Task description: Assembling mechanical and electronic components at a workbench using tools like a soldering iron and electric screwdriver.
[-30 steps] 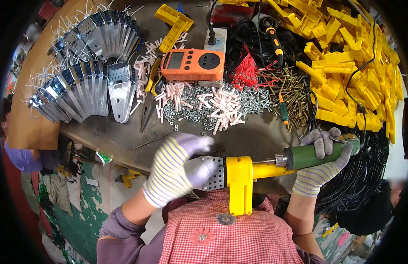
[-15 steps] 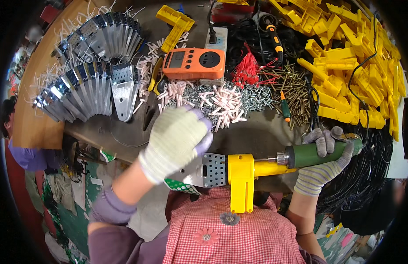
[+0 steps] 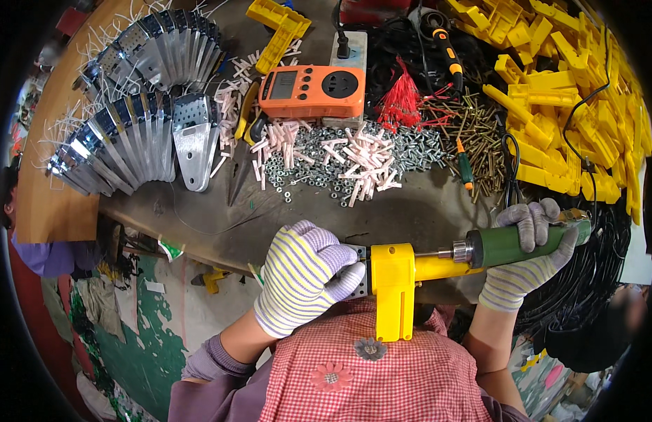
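My left hand (image 3: 305,274), in a striped knit glove, grips a perforated metal plate (image 3: 359,271) that is joined to a yellow plastic part (image 3: 394,285) close to my chest. A green electric screwdriver (image 3: 519,243) lies in my gloved right hand (image 3: 526,260), and its bit points left into the yellow part. Both hands are at the near edge of the workbench (image 3: 199,211).
On the bench lie fanned stacks of metal plates (image 3: 129,133), a heap of screws, nuts and white plugs (image 3: 340,158), an orange meter (image 3: 312,91), brass screws (image 3: 473,133) and a big pile of yellow parts (image 3: 565,91). Black cables (image 3: 586,267) hang at right.
My left hand reached out over the screw heap and came back to the metal plate on the yellow part. The right hand and screwdriver stayed nearly still.
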Motion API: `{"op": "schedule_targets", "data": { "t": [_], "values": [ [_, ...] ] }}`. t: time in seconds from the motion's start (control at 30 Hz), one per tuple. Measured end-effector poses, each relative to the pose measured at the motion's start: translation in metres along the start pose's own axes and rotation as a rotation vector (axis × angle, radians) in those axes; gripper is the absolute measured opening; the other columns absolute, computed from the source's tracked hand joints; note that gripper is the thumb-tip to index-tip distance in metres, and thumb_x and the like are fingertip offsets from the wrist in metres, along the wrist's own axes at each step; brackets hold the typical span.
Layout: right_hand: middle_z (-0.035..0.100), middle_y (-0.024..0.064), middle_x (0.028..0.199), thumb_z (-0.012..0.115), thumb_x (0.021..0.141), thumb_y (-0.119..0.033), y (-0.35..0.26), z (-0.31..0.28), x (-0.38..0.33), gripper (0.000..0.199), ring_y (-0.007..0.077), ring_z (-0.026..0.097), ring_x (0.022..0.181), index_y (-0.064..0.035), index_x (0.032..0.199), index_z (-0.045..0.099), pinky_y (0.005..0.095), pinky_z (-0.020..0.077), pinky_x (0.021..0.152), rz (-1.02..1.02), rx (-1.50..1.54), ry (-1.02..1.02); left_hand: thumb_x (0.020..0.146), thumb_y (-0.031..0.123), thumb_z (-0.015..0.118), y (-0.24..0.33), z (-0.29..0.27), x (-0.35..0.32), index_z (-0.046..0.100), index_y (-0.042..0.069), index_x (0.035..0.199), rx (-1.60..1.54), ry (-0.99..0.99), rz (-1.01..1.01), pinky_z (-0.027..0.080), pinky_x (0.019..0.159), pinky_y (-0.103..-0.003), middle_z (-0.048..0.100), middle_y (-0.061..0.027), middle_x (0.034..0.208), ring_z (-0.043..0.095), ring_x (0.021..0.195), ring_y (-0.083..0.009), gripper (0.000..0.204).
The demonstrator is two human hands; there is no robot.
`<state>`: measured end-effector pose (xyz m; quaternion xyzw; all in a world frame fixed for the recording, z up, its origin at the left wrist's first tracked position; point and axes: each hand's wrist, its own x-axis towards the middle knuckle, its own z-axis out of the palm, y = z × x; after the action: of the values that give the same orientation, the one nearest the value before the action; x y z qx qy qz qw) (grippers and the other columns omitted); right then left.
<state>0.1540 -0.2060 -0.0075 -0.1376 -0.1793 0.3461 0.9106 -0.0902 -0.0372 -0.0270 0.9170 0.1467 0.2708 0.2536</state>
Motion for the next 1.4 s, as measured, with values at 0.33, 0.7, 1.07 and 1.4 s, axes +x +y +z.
{"op": "schedule_targets", "data": {
  "t": [0.33,0.7,1.07,1.4],
  "values": [
    [0.043,-0.0024,0.064,0.062,0.096,-0.04,0.001,0.002,0.0,0.035,0.0111,0.044,0.054,-0.0055,0.103,0.059,0.0352,0.0498,0.092,0.001,-0.01,0.018,0.073,0.018,0.076,-0.001,-0.002,0.004,0.068,0.009,0.086,0.026,-0.072,0.077,0.049,0.068,-0.042,0.063,-0.0066,0.081,0.062,0.073,-0.0275,0.018],
    [0.043,-0.0034,0.063,0.064,0.094,-0.039,0.004,0.003,0.003,0.034,0.0099,0.042,0.053,-0.0062,0.102,0.059,0.0334,0.05,0.088,0.018,0.021,0.004,0.073,0.015,0.077,-0.002,0.002,0.0,0.069,0.008,0.097,-0.033,-0.042,0.044,0.051,0.077,-0.042,0.063,-0.0091,0.088,0.062,0.077,-0.028,0.027],
    [0.044,-0.0021,0.065,0.061,0.096,-0.039,0.006,0.002,0.003,0.034,0.0102,0.042,0.053,-0.0059,0.104,0.06,0.0342,0.0485,0.091,0.006,0.037,0.031,0.076,0.02,0.068,-0.01,-0.011,0.025,0.069,0.007,0.09,0.219,-0.371,0.298,0.047,0.054,-0.041,0.065,-0.0081,0.073,0.062,0.063,-0.0263,0.02],
    [0.04,-0.0036,0.062,0.062,0.096,-0.038,0.007,0.004,0.001,0.034,0.0081,0.037,0.05,-0.0046,0.105,0.061,0.0328,0.047,0.088,-0.016,0.029,-0.021,0.082,0.023,0.06,-0.016,-0.007,0.025,0.067,0.005,0.087,0.146,-0.29,0.387,0.049,0.055,-0.039,0.062,-0.0076,0.07,0.062,0.063,-0.0254,0.02]
  ]
}}
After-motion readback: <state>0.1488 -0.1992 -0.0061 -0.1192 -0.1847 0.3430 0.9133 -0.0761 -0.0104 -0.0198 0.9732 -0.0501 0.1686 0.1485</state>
